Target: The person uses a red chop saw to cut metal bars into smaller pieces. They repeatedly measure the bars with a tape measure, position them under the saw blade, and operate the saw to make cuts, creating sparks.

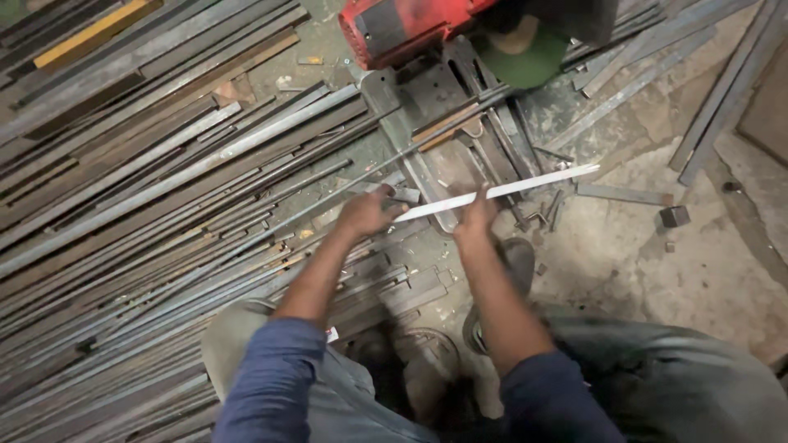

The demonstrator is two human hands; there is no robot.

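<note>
The fingers [379,207] of the left hand [365,212] are curled shut around the near end of a pale flat strip [501,190], though motion blur hides how each finger lies. To the far left a wide heap of dark steel bars [139,189] covers the floor, with one yellow-painted bar [90,31] near the top corner, and one long thin rod [345,184] runs out of the heap up toward the machine. The strip stretches rightward from the left hand, slightly uphill, over the grey base plate [431,168] of a red cut-off saw [394,29]. The right hand [478,212] closes on the strip about midway, fingers wrapped over its top edge; how tightly, I cannot tell. Past that hand the strip's free end hangs above the bare concrete floor [640,254], near a short flat offcut [624,195] and a small dark block [675,216]. By the look of it, the step in hand is positioning the strip across the saw base, held level in both hands. The next move would seem to call for seating it flat against the base and steadying both ends before anything else touches it.
</note>
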